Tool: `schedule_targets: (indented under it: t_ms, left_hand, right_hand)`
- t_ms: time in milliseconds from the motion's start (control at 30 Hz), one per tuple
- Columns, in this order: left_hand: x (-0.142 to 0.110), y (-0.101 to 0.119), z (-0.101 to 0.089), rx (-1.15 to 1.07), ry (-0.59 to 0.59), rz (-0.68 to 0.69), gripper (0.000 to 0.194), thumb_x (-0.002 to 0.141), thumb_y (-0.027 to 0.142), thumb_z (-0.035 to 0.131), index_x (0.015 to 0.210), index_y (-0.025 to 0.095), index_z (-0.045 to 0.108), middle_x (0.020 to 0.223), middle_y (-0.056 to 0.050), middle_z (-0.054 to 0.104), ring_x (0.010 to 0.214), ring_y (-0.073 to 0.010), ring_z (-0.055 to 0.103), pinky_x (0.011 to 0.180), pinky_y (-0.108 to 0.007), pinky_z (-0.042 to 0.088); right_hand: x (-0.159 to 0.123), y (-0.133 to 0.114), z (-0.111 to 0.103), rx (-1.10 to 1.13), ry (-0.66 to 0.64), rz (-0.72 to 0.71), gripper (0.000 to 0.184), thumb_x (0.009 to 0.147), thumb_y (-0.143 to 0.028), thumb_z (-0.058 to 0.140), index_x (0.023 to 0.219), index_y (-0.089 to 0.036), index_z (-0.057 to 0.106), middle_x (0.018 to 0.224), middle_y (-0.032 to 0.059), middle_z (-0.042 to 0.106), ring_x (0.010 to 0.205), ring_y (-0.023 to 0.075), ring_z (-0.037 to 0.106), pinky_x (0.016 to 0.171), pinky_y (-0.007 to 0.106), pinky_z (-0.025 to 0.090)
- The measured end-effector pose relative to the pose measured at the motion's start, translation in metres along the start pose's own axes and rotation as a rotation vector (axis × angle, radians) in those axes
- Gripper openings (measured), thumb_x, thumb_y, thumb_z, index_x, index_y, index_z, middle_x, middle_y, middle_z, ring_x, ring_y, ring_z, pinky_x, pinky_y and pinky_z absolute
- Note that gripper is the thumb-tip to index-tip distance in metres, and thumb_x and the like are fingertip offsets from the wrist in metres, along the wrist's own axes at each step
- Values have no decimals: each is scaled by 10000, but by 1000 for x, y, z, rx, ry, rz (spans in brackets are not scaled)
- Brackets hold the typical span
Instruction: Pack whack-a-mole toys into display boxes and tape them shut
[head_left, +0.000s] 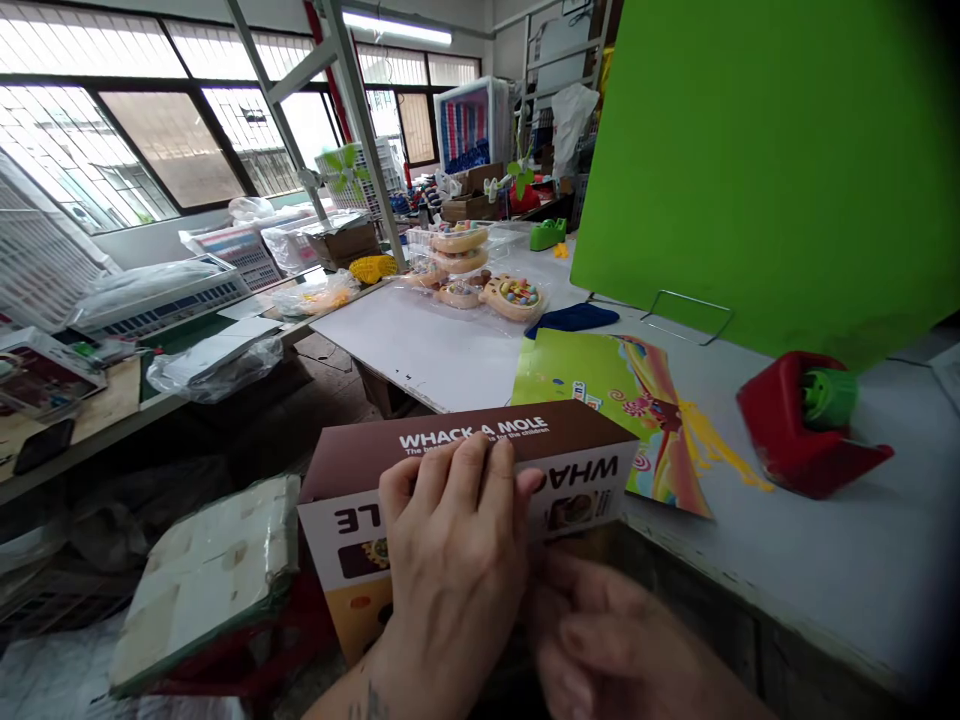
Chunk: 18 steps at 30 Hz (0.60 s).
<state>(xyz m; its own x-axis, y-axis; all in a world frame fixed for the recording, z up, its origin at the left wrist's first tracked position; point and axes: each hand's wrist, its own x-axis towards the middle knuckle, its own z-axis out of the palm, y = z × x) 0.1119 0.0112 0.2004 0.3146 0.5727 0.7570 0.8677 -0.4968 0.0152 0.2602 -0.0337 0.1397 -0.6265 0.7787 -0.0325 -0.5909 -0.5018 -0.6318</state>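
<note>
A printed cardboard box [352, 455] marked "WHACK A MOLE" is at the front edge of the table, its brown face up and its white and orange side toward me. My left hand [457, 540] lies across it, bent fingers pressing on the top face near the edge, thumb at the right. Lower right, in shadow against the near side of the box, is my right hand [607, 630]. Its fingers are curled, and what they grip, if anything, is hidden. Just behind the box lies a colourful printed sheet [555, 365] with yellow strips on it.
A red tape dispenser [787, 430] stands to the right, before a large green panel [765, 170]. Farther back are a blue cloth [574, 319], bagged wooden toys [514, 297] and a green dispenser [548, 234]. A taped stool [210, 570] stands at lower left.
</note>
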Motion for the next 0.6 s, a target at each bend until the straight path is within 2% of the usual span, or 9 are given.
schedule_targets:
  t_ms: [67,133,167,233,300,367,467,533,600]
  left_hand:
    - [0,-5,0,56,-33,2,188,985,153,582,1150,158,673,1060,-65,759,891,-241,624,815,-420,376]
    - [-2,-10,0,95,-65,0,204,982,140,579,1172,153,651,1065,-77,752,895,-254,620,814,-423,381]
    - [-3,-12,-1,106,-70,0,207,982,147,583,1180,148,641,1070,-85,749,906,-262,621,818,-424,383]
    - [-7,-14,-3,108,-66,0,231,969,138,602,1200,135,619,1072,-96,746,921,-270,627,829,-422,392]
    - [-10,-14,-5,91,-45,4,300,951,92,611,1249,109,585,1082,-107,739,942,-267,638,857,-417,408]
    - [-11,-12,-6,73,0,22,388,940,55,607,1321,61,532,1123,-137,725,979,-255,646,889,-406,424]
    - [-13,-9,-6,76,59,62,521,959,65,592,1447,20,415,1208,-175,700,1062,-230,641,918,-374,438]
    - [-13,-8,-5,84,75,73,608,967,83,595,1516,39,337,1202,-157,706,1069,-213,645,912,-351,442]
    - [-16,-9,-6,73,88,85,670,963,118,630,1547,65,305,1166,-130,719,1049,-209,655,906,-346,442]
  right_hand:
    - [-4,7,-1,-152,23,69,385,846,-445,763,1114,-185,669,658,-33,514,542,48,408,519,173,302]
    - [-11,7,0,-404,151,2,327,901,-475,704,1123,-236,684,704,-12,551,563,72,440,528,198,333]
    - [-14,4,2,-568,260,-118,253,936,-463,660,1106,-279,695,739,0,573,584,96,473,537,221,368]
    - [-18,-5,9,-934,528,-505,153,984,-379,586,1070,-358,712,844,26,617,702,165,565,615,288,465]
    - [-14,-17,17,-1293,683,-841,264,996,-272,537,1159,-405,697,1029,50,644,932,235,613,816,376,525]
    - [-2,-30,21,-1598,622,-992,364,1017,-269,478,1327,-381,632,1241,77,617,1173,290,566,1028,478,467]
    - [22,-48,15,-1899,427,-1025,380,1049,-410,413,1337,-295,633,1420,102,559,1364,350,443,1168,612,291]
    - [33,-61,1,-1985,481,-1031,375,1043,-474,424,1214,-286,700,1404,97,587,1384,377,419,1180,679,192]
    - [34,-73,-21,-1925,635,-1036,355,1033,-485,455,1121,-296,741,1347,86,623,1375,374,433,1177,691,183]
